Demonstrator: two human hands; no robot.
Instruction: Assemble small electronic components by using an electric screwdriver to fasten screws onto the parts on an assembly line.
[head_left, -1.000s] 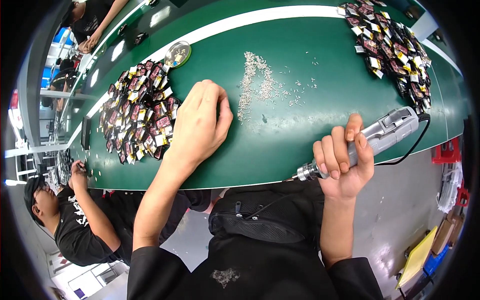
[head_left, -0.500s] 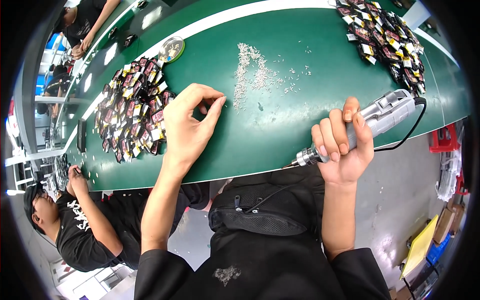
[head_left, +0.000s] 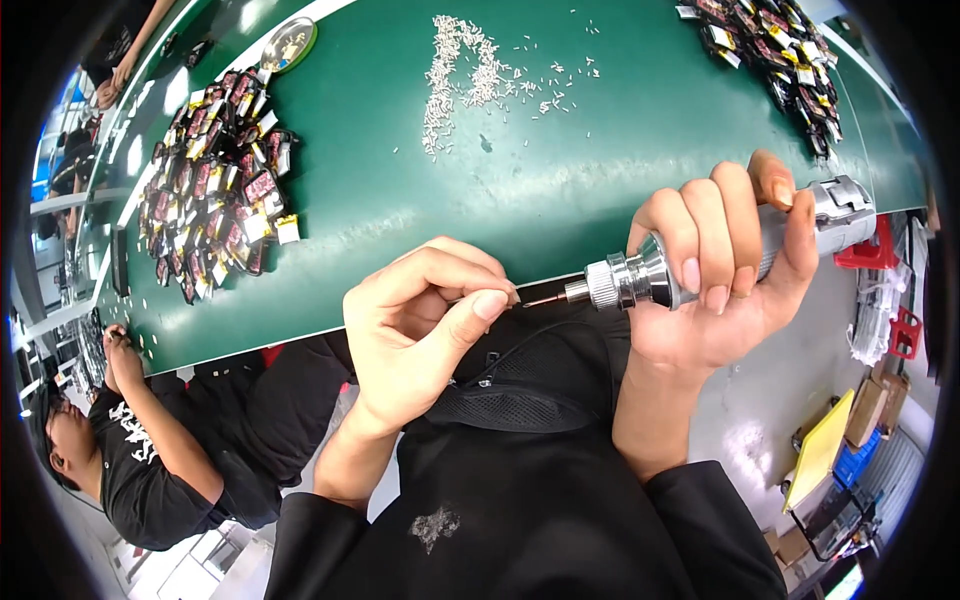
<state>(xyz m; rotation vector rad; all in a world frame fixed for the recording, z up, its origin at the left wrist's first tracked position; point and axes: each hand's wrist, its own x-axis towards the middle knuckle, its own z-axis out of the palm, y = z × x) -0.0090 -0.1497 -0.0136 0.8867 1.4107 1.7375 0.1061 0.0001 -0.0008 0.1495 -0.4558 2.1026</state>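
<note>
My right hand point(head_left: 715, 270) is wrapped round a grey electric screwdriver point(head_left: 622, 281), its thin bit pointing left. My left hand point(head_left: 420, 325) is closed in a pinch, thumb against forefinger, right at the tip of that bit. Whatever is between those fingertips is too small to make out. Both hands are over the near edge of the green table point(head_left: 350, 200). Beyond them lies a scattered heap of tiny silvery-white pieces, like small screws point(head_left: 440, 85). A pile of small black parts with yellow and white tabs point(head_left: 215, 180) lies to the left.
A second pile of the black parts point(head_left: 775, 60) lies at the far right. A round dish with a green rim point(head_left: 313, 40) stands behind the left pile. At left sits another person point(head_left: 170, 450) in black. Red stools point(head_left: 905, 333) and a yellow board point(head_left: 818, 452) are at right.
My left hand has come toward me and right, from over the table to the screwdriver's tip. My right hand has turned the screwdriver closer to level. The view has shifted, too.
</note>
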